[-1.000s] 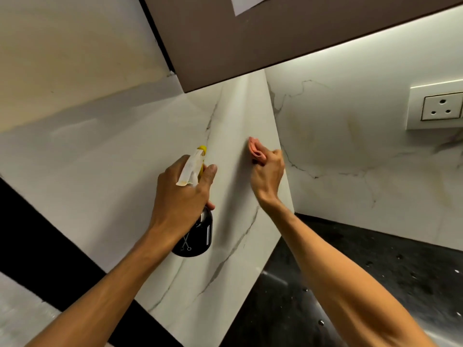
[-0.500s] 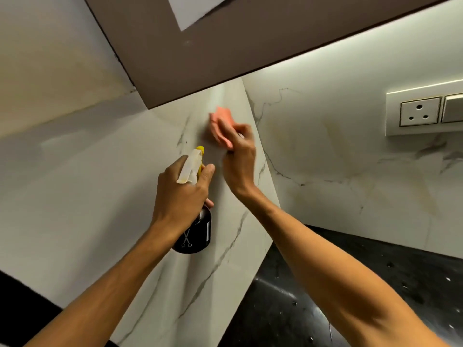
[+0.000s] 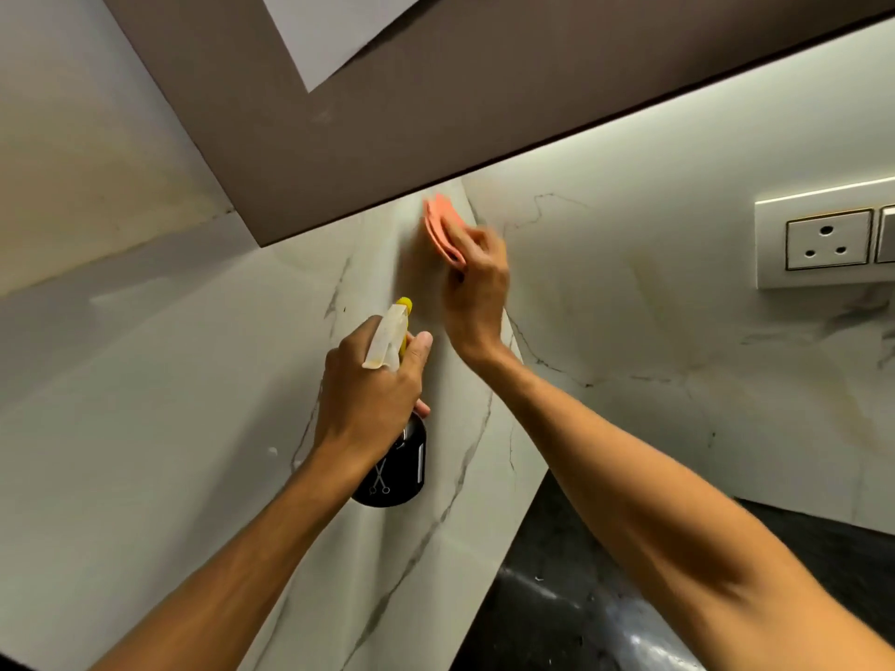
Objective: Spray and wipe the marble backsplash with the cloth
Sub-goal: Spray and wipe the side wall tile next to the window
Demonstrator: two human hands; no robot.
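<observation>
Both arms are bare for all of their visible length. The left forearm is lean, with faint tendon lines near the wrist. The right forearm looks broader, with a shadowed hollow along its underside. The left hand is bare, its knuckles ridged and its thumb short-nailed. The right hand is bare too, and its fingers are blurred.

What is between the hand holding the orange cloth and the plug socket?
Only bare marble backsplash with thin grey veins, from right hand to socket, in the head view.
</observation>
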